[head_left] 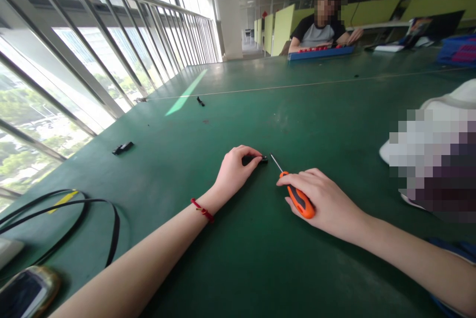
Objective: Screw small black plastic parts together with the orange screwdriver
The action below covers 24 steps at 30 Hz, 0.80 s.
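My left hand [241, 165] pinches a small black part [264, 160] against the green table [223, 238]; most of the part is hidden by the fingers, so I cannot tell its exact kind. In my right hand [322, 196] is a screwdriver [302, 203] with an orange and dark grey handle. Its thin metal shaft points up and left, and the tip is just to the right of the black part, apart from it. A red cord bracelet circles my left wrist.
Small black pieces lie at left [122, 148] and farther back [201, 101]. A black cable [115, 234] and a phone [28, 291] are at lower left. Metal railing [122, 35] borders the left side. Across the table a person [322, 30] sits behind a blue tray [322, 53]. Someone's white-clad body is at right.
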Tool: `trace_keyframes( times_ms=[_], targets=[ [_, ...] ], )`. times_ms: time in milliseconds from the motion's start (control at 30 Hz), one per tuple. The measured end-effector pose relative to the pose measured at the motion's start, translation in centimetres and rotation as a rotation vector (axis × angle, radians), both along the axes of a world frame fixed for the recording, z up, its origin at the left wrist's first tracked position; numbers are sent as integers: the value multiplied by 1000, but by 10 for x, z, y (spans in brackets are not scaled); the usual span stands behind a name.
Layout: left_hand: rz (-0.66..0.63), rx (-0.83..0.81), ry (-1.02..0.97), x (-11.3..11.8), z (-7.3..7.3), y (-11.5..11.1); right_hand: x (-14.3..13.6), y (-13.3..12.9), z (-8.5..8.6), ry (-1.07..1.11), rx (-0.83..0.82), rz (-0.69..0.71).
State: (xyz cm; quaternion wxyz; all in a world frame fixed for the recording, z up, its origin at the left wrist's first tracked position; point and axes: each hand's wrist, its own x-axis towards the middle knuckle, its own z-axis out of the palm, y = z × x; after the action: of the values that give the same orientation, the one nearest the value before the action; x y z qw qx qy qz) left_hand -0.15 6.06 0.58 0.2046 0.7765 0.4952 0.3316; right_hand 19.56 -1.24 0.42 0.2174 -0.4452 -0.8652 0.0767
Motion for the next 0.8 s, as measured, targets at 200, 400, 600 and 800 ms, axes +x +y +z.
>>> trace_keyframes(
  times_ms=[200,400,600,800],
  targets=[
    [50,20,-58,-2,-5,2,0,0,0,0,-7,-6],
    [45,171,24,-3,9,-8,0,-1,0,147,-96,-82],
    [-197,439,40,-10,12,-39,3,0,3,357,55,-141],
    [-296,352,-76,-4,1,-49,1,0,4,314,171,-54]
  ],
)
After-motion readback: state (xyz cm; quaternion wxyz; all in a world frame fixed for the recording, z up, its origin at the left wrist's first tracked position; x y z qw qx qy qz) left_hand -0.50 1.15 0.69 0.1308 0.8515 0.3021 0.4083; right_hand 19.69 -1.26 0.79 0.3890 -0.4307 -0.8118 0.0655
